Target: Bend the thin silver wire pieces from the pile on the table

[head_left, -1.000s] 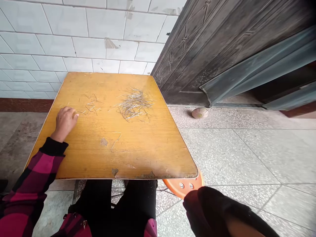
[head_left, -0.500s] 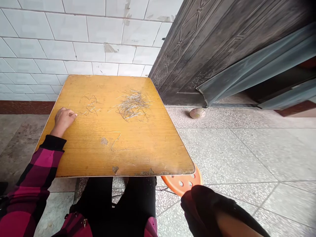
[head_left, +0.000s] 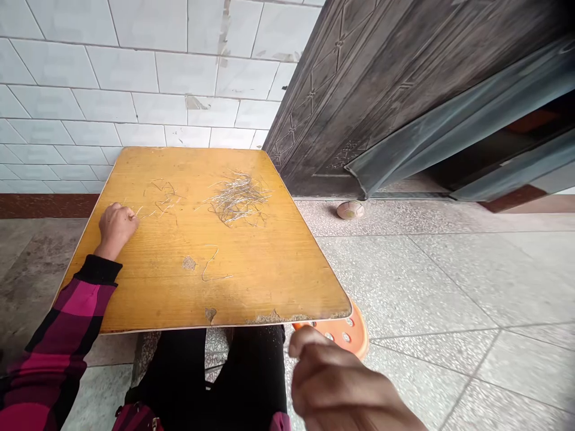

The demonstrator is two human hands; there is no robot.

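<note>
My left hand (head_left: 117, 227) rests on the left side of the wooden table, its fingers curled closed. Whatever they may hold is hidden. Just beyond the fingertips lie a few thin bent wires (head_left: 165, 200). A bigger heap of thin metal wires (head_left: 240, 197) spreads over the table's right half. One wire bent in a zigzag (head_left: 210, 263) lies by itself nearer the front edge. My right hand (head_left: 344, 383) is raised close to the camera, over the floor to the right of my legs. Its fingers are curled and slightly blurred, and I cannot see anything between them.
The yellow-brown table (head_left: 274, 263) has a chipped front edge and stands against a white tiled wall (head_left: 184, 75). An orange stool (head_left: 357, 329) pokes out under its right corner. A ball (head_left: 350, 209) lies on the floor by the dark carved door (head_left: 323, 120) and a grey-green curtain (head_left: 404, 152).
My right hand has come into view, its fingers showing where mainly a dark sleeve showed before. My left hand has gone from a pinch to a more curled fist. The view has tilted slightly up.
</note>
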